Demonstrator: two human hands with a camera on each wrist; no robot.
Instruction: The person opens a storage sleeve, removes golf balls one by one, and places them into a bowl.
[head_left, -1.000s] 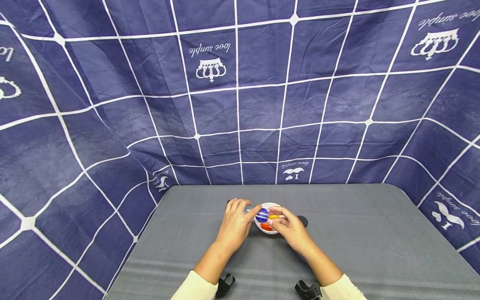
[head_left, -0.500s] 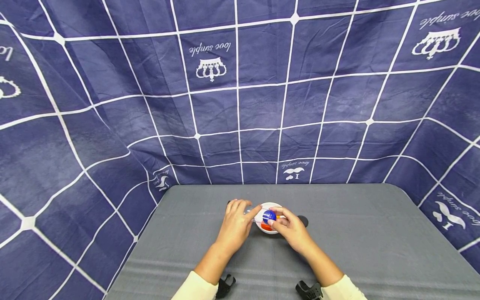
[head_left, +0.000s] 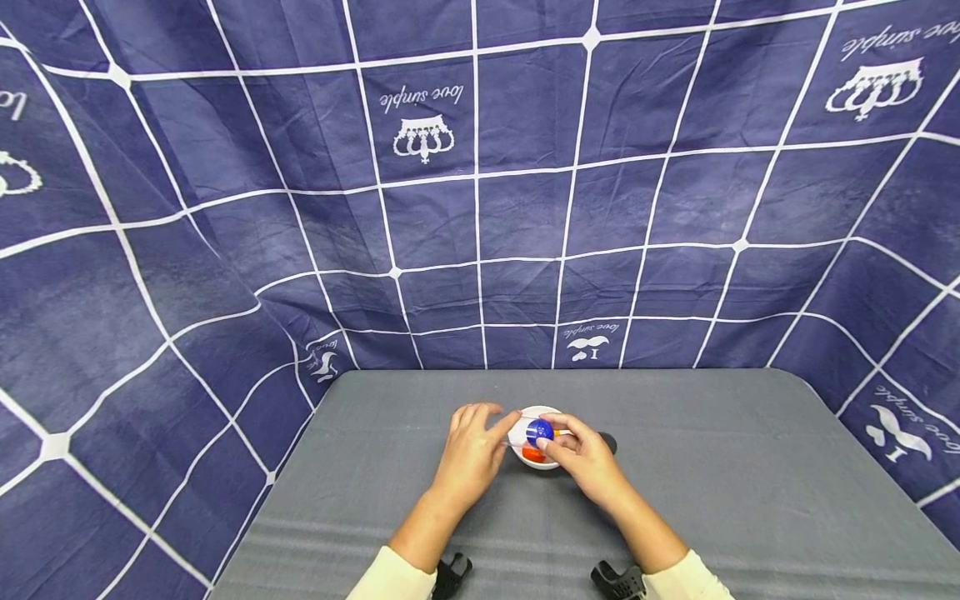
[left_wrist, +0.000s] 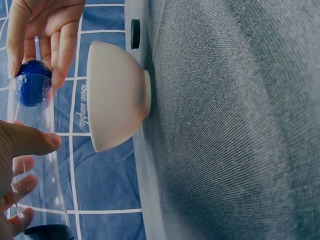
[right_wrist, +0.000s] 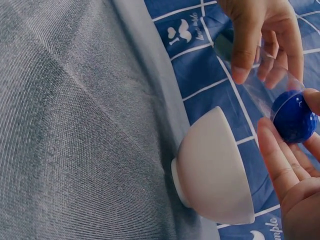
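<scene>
My left hand (head_left: 471, 450) grips a clear plastic tube (left_wrist: 47, 185) from the side, thumb on one face and fingers on the other. A dark cap (left_wrist: 48, 232) closes the tube's far end in the left wrist view. At the other end sits a blue ball (right_wrist: 294, 117), partly inside the mouth. My right hand (head_left: 583, 458) pinches that ball between thumb and fingers. Behind and below both hands stands a white bowl (right_wrist: 215, 170), upright on the grey table. Inside it show an orange-red piece (head_left: 533, 454) and a yellow piece, the latter partly hidden by my right fingers.
A black disc (head_left: 608, 442) lies on the grey table (head_left: 712, 467) just right of the bowl, partly behind the right hand. Black wrist mounts (head_left: 452, 575) sit under both forearms. A blue gridded cloth (head_left: 525, 208) hangs behind and around the table.
The blue ball has shifted right, away from my left hand and into my right fingertips at the tube's mouth. In the last half second both hands stay nearly still.
</scene>
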